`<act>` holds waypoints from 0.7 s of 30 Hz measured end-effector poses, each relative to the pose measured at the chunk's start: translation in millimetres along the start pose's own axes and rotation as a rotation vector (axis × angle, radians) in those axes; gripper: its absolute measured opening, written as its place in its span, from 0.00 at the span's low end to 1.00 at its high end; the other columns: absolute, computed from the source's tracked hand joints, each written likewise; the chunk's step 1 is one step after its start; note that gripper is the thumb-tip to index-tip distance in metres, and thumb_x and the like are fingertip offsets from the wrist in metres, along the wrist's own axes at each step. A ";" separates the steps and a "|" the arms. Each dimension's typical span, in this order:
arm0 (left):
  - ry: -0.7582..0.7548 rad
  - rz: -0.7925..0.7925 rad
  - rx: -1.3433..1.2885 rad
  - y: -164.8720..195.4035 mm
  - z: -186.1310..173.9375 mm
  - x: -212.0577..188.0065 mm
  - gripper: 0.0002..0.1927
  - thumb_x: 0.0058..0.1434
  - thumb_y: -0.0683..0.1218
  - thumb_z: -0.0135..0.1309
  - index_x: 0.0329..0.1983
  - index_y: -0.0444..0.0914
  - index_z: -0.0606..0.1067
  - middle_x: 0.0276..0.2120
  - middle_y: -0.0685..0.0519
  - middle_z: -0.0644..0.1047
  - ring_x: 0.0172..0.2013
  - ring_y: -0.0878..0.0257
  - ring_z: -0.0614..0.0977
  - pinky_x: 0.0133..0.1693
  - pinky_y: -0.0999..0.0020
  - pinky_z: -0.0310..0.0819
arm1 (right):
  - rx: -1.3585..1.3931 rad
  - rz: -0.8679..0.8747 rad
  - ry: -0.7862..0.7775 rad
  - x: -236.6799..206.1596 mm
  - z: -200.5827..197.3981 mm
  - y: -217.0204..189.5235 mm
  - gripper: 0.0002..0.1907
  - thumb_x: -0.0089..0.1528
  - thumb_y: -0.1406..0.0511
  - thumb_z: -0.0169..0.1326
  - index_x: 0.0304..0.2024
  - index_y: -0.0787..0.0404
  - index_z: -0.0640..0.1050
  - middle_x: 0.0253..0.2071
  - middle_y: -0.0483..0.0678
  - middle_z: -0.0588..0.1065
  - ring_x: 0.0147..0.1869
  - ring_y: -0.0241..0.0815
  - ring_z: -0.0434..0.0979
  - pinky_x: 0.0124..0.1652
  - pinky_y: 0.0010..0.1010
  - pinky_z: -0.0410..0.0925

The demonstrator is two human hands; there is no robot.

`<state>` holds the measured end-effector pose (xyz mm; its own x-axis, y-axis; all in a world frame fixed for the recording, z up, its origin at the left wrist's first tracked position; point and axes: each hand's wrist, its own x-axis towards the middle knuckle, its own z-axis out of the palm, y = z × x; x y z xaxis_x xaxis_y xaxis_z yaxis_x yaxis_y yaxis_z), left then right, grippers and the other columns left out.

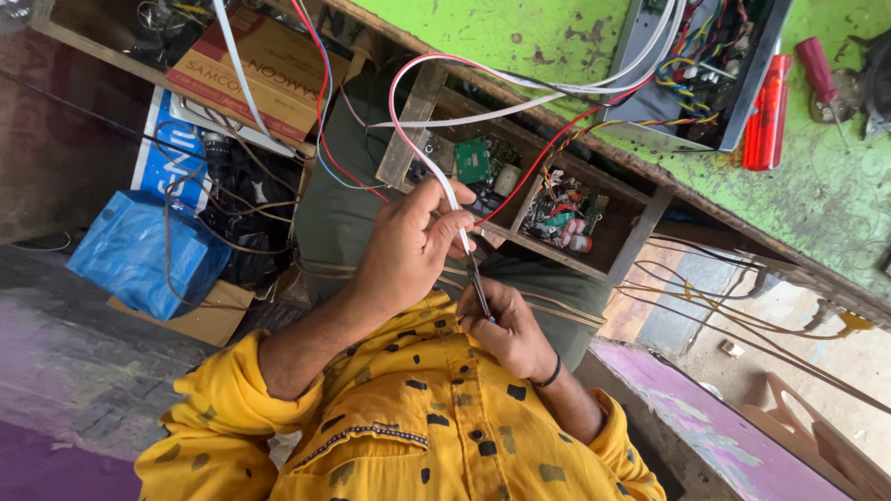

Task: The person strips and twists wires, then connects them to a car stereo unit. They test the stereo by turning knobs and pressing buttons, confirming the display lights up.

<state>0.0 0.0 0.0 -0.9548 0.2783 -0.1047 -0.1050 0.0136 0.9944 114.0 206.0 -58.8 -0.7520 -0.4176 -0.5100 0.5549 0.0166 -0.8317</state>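
**Between two hands, a wire and a thin tool**

Between the hands, the left hand (pixel 408 246) pinches a white wire (pixel 444 181) with closed fingers; just beside it the right hand (pixel 509 332) grips a thin dark tool (pixel 479 288), perhaps tweezers, its tip touching the wire's end

Hidden, cropped and unreadable parts

The thin dark metal tool (pixel 479 286) vanishes inside the right hand (pixel 513 336), so its handle is unseen. The left hand (pixel 408 246) covers where the white cable (pixel 436 172) ends. The open grey metal chassis (pixel 705 74) is cut by the top edge; its small circuit parts are perhaps connectors.
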 end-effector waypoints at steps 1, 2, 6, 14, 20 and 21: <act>0.005 -0.022 -0.023 0.3 0.7 0.6 0.08 0.72 0.40 0.51 0.51 0.32 0.72 0.33 0.50 0.81 0.32 0.66 0.87 0.33 0.74 0.83 | 0.009 -0.015 -0.004 -0.8 3.1 -4.1 0.07 0.61 0.72 0.51 0.42 0.66 0.76 0.33 0.43 0.71 0.33 0.29 0.65 0.33 0.22 0.60; 0.011 -0.044 -0.045 0.8 1.2 0.9 0.08 0.72 0.40 0.51 0.52 0.32 0.72 0.33 0.51 0.81 0.32 0.66 0.86 0.33 0.74 0.83 | 0.018 -0.029 -0.007 -0.3 5.6 -8.4 0.06 0.62 0.73 0.51 0.41 0.66 0.75 0.32 0.43 0.71 0.33 0.29 0.65 0.33 0.23 0.60; 0.005 -0.071 -0.079 2.7 2.7 0.3 0.09 0.71 0.40 0.52 0.52 0.32 0.71 0.33 0.51 0.81 0.33 0.68 0.85 0.33 0.73 0.83 | 0.059 0.029 -0.023 1.5 6.9 -29.0 0.14 0.57 0.73 0.51 0.46 0.63 0.74 0.32 0.40 0.67 0.32 0.28 0.64 0.32 0.21 0.60; -0.030 -0.107 -0.186 -4.3 4.6 -0.8 0.09 0.72 0.40 0.52 0.52 0.31 0.71 0.36 0.51 0.81 0.37 0.68 0.85 0.38 0.73 0.83 | 0.044 0.005 0.004 6.1 13.6 -44.5 0.14 0.57 0.73 0.52 0.46 0.64 0.72 0.33 0.40 0.63 0.35 0.30 0.61 0.35 0.23 0.59; -0.041 -0.111 -0.217 -8.8 3.9 -0.6 0.10 0.72 0.40 0.51 0.53 0.31 0.69 0.37 0.50 0.81 0.37 0.68 0.85 0.39 0.73 0.83 | -0.030 -0.057 -0.006 6.1 6.9 -39.1 0.10 0.57 0.72 0.52 0.42 0.65 0.73 0.32 0.40 0.65 0.36 0.30 0.62 0.36 0.24 0.60; -0.038 -0.109 -0.205 -8.6 3.2 -0.7 0.10 0.72 0.40 0.51 0.52 0.31 0.69 0.37 0.50 0.81 0.37 0.68 0.85 0.38 0.73 0.83 | -0.035 -0.064 -0.013 6.2 6.0 -37.1 0.09 0.57 0.72 0.52 0.41 0.65 0.73 0.32 0.40 0.66 0.36 0.30 0.62 0.36 0.24 0.60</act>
<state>2.5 2.7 -8.4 -0.9238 0.3223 -0.2067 -0.2650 -0.1485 0.9527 90.9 197.3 -29.7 -0.7806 -0.4307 -0.4529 0.4928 0.0215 -0.8699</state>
